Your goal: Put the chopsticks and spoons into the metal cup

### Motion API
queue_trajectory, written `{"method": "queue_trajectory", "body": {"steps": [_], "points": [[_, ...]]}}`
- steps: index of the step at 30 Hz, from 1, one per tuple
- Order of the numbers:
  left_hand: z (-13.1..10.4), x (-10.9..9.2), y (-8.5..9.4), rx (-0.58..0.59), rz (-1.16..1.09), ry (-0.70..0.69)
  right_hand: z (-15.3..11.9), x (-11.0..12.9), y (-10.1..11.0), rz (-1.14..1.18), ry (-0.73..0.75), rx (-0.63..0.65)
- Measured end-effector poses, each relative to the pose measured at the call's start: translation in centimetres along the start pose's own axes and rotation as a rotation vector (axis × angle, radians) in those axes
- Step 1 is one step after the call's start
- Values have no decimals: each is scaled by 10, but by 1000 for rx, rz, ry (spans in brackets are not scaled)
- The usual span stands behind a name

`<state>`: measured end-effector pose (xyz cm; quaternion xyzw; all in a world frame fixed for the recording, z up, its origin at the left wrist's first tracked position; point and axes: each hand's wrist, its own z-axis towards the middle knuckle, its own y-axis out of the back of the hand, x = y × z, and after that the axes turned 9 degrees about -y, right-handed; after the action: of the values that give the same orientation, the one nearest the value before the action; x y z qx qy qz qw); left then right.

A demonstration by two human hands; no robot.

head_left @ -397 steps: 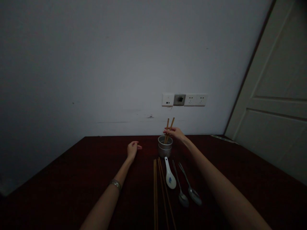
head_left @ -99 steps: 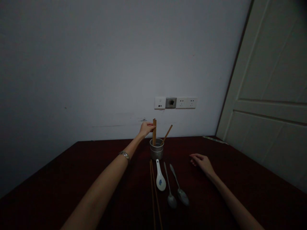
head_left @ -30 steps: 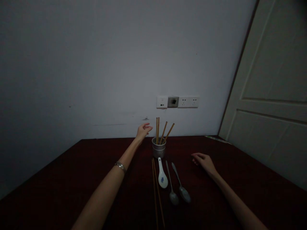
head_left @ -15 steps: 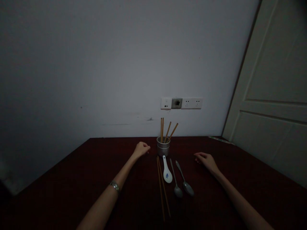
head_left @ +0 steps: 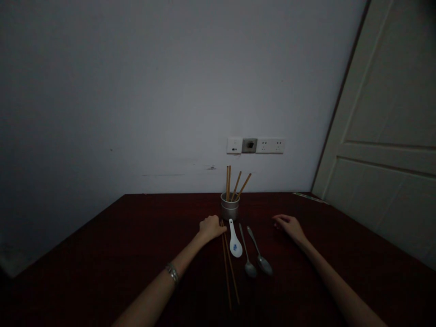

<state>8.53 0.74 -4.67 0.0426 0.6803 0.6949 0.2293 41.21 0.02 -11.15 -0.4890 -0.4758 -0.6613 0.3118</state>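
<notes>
Two wooden chopsticks (head_left: pixel 226 268) lie side by side on the dark red table. At their far ends is my left hand (head_left: pixel 211 227), its thumb across them and the fingers bent in beside them; the tips stick out just past the thumb. Right of the chopsticks lies a white ceramic soup spoon (head_left: pixel 235 245) with a blue mark in its bowl. Beyond it are two metal spoons, a slim one (head_left: pixel 250 270) and a larger one (head_left: pixel 264 265). My right hand (head_left: pixel 288 226) rests on the table to the right of the spoons, fingers loosely bent and holding nothing.
A metal cup (head_left: pixel 230 210) with several upright chopsticks (head_left: pixel 229 181) stands behind the soup spoon, near the wall. Sockets (head_left: pixel 270 146) are set in the wall above. A pale panelled door (head_left: pixel 378 181) is at the right, beside the table (head_left: pixel 112 254).
My left hand has moved right and toward me, from beside the cup onto the far ends of the loose chopsticks. My right hand has stayed in place. The view has shifted slightly.
</notes>
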Motion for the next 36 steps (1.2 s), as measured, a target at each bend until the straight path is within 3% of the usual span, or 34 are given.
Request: {"method": "queue_trajectory", "body": {"steps": [13,24,27,31,34,36], "points": [[-3,-10,-4,8,10,23,0,1,1,-65,-9,16],[3,-6,-7,-15,-93,22,-7,9,-1,-101,12,6],[6,-5,5,-69,-125,-33,-11,13,-1,-41,6,13],[5,-7,36,-210,-192,-102,-16,23,0,104,-20,-18],[-5,-14,64,-358,-282,-117,-24,44,-4,220,-8,-59],[-14,-21,80,-437,-336,-143,-34,68,-11,294,29,-19]]}}
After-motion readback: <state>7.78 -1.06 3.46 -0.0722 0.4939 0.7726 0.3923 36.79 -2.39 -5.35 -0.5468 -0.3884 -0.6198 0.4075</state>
